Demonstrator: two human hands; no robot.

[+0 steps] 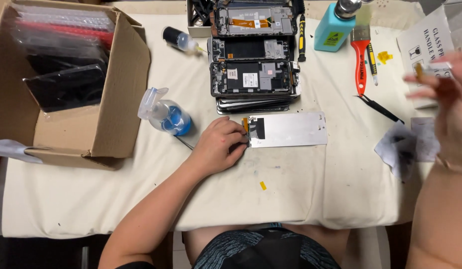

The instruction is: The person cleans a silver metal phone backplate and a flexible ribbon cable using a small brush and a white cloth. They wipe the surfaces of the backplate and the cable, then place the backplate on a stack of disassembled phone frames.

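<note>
At the bottom of the frame the person's lap is seen, and both forearms go up from there to a table covered with a cream cloth [91,199]. A small yellow scrap [263,185] lies on the cloth just below the middle.

A little above it, near the centre of the frame, the left hand [218,146] rests on the cloth with fingers curled together, and its fingertips pinch and press the left end of a silver phone screen panel [290,129]. This panel lies flat, face down, long side across the frame, with a dark patch and an orange flex strip at the end by the fingers.

At the right edge the right hand [442,94] is raised above the table and blurred; the fingers seem to pinch something small and pale, but I cannot tell what it is. Below this hand a grey wipe [403,147] lies crumpled on the cloth.

Left of the left hand stands a small clear bottle with blue liquid [166,115], just beside an open cardboard box [116,99] that fills the upper left of the frame and holds dark panels in plastic bags.

Above the silver panel is a stack of phone frames [253,79], which continues to the top edge. Further right lie black tweezers [380,108], a red-handled brush [360,57] and a yellow and black screwdriver [301,37]. At the top stands a teal pump bottle [333,30], and at upper centre-left lies a small black-capped dropper bottle [178,40].
</note>
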